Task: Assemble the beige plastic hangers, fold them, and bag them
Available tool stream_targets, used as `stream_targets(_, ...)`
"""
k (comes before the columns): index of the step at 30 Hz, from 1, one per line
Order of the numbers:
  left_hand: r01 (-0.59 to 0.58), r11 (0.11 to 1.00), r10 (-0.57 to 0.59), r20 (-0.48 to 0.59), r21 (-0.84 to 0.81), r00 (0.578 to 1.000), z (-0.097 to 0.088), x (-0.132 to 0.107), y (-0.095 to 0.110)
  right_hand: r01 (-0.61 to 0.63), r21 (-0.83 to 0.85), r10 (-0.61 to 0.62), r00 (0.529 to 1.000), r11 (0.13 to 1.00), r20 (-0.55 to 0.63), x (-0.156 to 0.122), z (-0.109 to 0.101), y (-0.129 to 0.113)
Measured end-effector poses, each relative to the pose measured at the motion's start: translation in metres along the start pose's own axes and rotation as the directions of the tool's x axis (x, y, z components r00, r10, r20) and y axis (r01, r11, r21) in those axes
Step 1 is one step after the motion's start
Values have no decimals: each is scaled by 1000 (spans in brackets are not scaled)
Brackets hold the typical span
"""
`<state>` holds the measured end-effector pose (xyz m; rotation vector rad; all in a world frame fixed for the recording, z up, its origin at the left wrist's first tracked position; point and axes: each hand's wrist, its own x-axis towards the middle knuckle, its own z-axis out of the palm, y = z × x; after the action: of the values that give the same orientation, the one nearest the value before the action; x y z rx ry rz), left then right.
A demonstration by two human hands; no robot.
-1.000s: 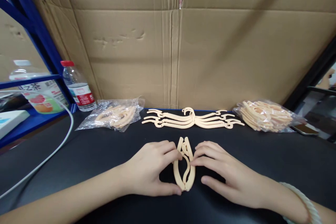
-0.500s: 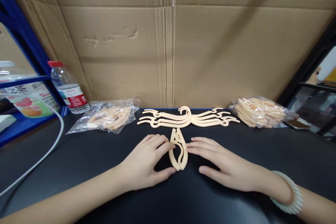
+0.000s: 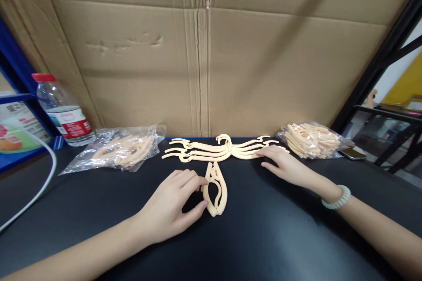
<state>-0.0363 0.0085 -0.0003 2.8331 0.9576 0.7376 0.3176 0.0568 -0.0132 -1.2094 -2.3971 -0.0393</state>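
Observation:
A folded cream plastic hanger [image 3: 215,189] lies on the black table [image 3: 99,210] in front of me. My left hand [image 3: 171,204] rests beside it, thumb and fingertips touching its left side in a loose pinch. Behind it a flat stack of unfolded cream hangers [image 3: 220,148] is spread along the cardboard wall. My right hand [image 3: 286,164] lies flat with fingers stretched out, its fingertips on the right arm of that stack. A pale bead bracelet [image 3: 336,197] circles the right wrist.
A clear bag of folded hangers [image 3: 121,149] lies at the left, another bag of hangers [image 3: 311,140] at the right beside a phone [image 3: 352,153]. A water bottle [image 3: 61,112] and a white cable [image 3: 36,184] sit at the far left. Cardboard [image 3: 204,61] closes the back.
My right hand left the folded hanger and reached back right onto the stack of unfolded hangers. My left hand stayed at the folded hanger. The view turned a little to the right.

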Motion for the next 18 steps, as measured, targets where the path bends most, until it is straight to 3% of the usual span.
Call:
stream_targets(11, 31, 996, -37, -75, -79, 997, 3, -3, -2, -31, 17, 31, 999, 999, 7, 4, 10, -13)
stream_targets(18, 116, 980, -136, -124, -159, 983, 3, -3, -1, -152, 136, 165, 982, 979, -96, 4, 5, -21)
